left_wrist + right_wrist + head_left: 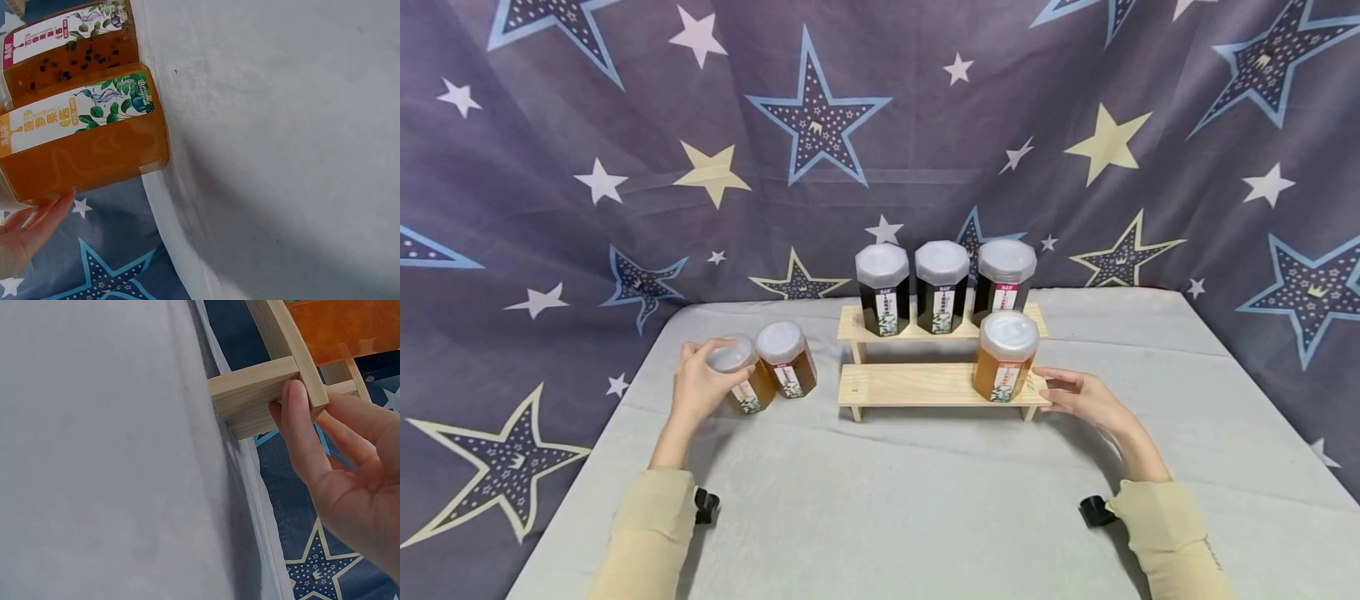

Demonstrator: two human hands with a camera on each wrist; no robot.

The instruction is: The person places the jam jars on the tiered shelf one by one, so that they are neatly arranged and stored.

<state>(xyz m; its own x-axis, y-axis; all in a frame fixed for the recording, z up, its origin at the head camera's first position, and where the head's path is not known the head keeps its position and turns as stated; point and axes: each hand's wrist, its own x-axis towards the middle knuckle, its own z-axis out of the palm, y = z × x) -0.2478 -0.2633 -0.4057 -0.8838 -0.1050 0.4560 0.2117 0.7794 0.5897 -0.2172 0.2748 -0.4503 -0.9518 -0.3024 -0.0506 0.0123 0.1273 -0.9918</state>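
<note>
My left hand [700,379] grips an orange jam jar [752,392] around its clear lid, thumb on one side and fingers on the other. In the left wrist view this jar [87,137] shows a white label with leaves. Beside it stands a darker amber jam jar [795,375], with black seeds visible in the left wrist view. My right hand [1086,400] holds the right end of the lower step of a wooden two-step shelf [910,385]. In the right wrist view the thumb lies at the shelf's end [312,381], near its leg.
Three dark jars, left [883,304], middle [940,304] and right [988,292], stand on the upper step. Another orange jar [1000,371] sits at the right of the lower step. A grey cloth [880,500] covers the table; a star-patterned curtain [910,150] hangs behind.
</note>
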